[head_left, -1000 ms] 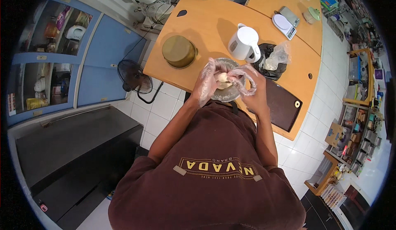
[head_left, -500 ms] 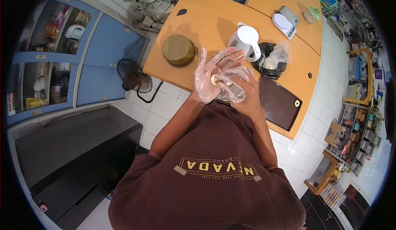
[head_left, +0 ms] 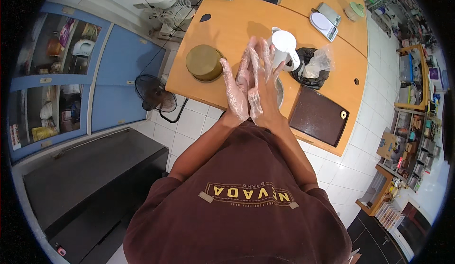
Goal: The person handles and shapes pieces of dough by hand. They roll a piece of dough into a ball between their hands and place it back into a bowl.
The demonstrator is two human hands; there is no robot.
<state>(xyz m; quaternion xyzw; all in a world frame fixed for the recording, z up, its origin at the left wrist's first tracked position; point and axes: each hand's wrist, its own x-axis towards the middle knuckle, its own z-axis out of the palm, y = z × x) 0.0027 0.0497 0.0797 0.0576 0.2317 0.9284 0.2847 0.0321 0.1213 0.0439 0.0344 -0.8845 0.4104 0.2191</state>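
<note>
My left hand and my right hand, both in clear plastic gloves, are pressed palm to palm above the table's near edge. Their fingers stretch out straight toward the far side, the left thumb standing off to the left. The small pale piece of dough seen between them half a second ago is hidden by the palms now. Behind my right hand, part of a metal bowl shows. To the right lies a dark baking tray with one small pale dough ring near its right side.
An olive-green round pot stands left on the wooden table. A white jug and a black plastic bag with a clear bag sit beyond my right hand. Farther off are a kitchen scale and a green-lidded container.
My right hand, which was pinching the dough against my open left palm, has straightened its fingers and come flat against the left. The dough has gone out of sight between them.
</note>
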